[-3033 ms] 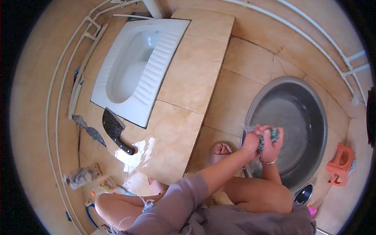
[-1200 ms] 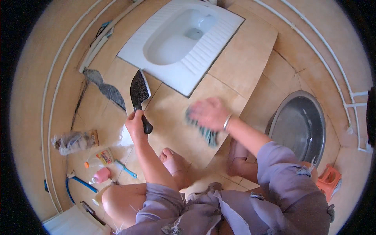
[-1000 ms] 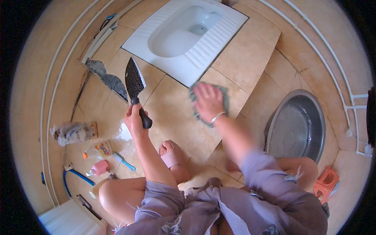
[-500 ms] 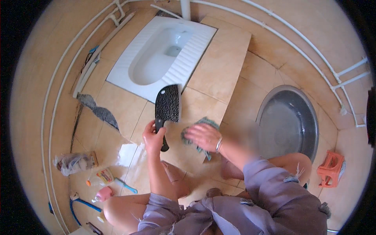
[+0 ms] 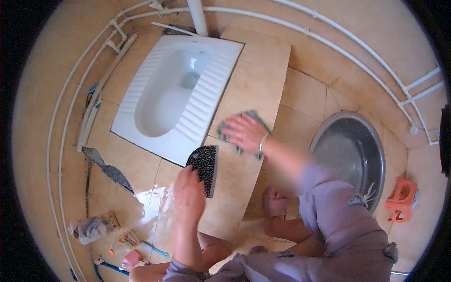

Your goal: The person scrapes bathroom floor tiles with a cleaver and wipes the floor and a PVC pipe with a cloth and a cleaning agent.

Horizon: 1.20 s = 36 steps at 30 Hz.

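Observation:
My left hand [image 5: 189, 195] is closed beside a cleaver [image 5: 208, 170] with a dark, dimpled blade and a lighter edge to its right. My fingers overlap the blade's left side, and the handle is hidden behind the hand. A crumpled green cloth [image 5: 258, 117] lies under my right hand [image 5: 244, 131] on the tiled step, to the right of the squat toilet [image 5: 183, 149]. That hand is palm down, its fingers over the cloth, and a bracelet circles its wrist.
A large grey metal basin [image 5: 381, 162] holding water stands to the right, near an orange plastic stool [image 5: 401, 199]. At the lower left lie a plastic bag [image 5: 95, 229], a clear bottle [image 5: 128, 240], a pink bottle [image 5: 132, 258] and a blue brush [image 5: 155, 249]. White pipes [image 5: 347, 40] follow the walls.
My right hand has slid the cloth forward along the step, farther from my body. My left hand has turned, now covering the cleaver's handle, and the blade sits lower. The view has shifted.

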Each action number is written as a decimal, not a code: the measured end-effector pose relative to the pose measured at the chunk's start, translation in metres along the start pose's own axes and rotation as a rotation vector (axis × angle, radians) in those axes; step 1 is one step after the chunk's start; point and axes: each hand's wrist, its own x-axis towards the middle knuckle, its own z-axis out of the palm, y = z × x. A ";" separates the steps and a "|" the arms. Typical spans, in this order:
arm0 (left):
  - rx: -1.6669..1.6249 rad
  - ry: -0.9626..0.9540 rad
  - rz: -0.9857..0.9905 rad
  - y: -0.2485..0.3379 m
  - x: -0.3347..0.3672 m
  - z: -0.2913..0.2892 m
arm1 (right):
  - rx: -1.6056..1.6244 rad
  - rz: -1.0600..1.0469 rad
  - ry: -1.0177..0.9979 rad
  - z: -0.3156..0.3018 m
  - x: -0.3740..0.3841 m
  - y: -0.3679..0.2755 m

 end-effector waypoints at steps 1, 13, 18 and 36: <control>0.214 -0.015 0.285 0.012 0.017 0.023 | -0.122 0.091 -0.028 -0.009 0.003 0.025; 0.279 -0.014 0.281 0.078 0.072 0.115 | -0.165 0.680 0.092 -0.012 0.024 0.087; 0.284 -0.054 0.271 0.070 0.044 0.104 | -0.057 0.350 0.150 -0.007 -0.014 0.030; -0.239 0.033 -0.363 -0.056 -0.021 0.028 | -0.112 0.466 0.334 0.012 -0.049 -0.091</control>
